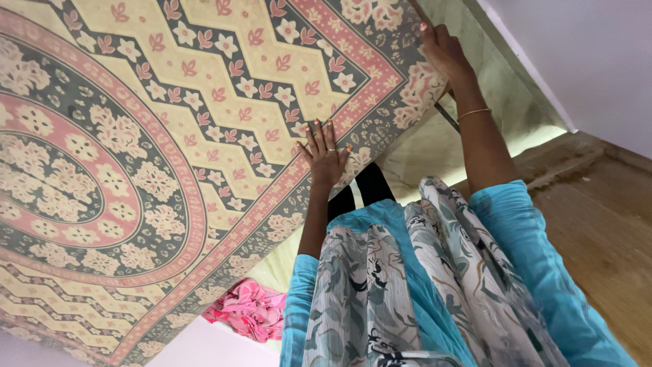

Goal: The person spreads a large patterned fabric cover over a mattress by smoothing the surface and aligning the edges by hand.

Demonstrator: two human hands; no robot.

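A large patterned bedsheet with pink, cream and grey flowers and zigzags lies spread over a bed. My left hand rests flat on it near its flowered border, fingers spread, a ring on one finger. My right hand is further along at the sheet's corner, fingers curled around the edge of the cloth where it meets the pale mattress side. A thin bangle sits on that wrist. My turquoise sleeves and a grey-patterned scarf fill the lower middle of the view.
A crumpled pink cloth lies by the bed's edge at the bottom. A wooden floor runs along the right, below a white wall. A thin dark rod shows under the sheet's corner.
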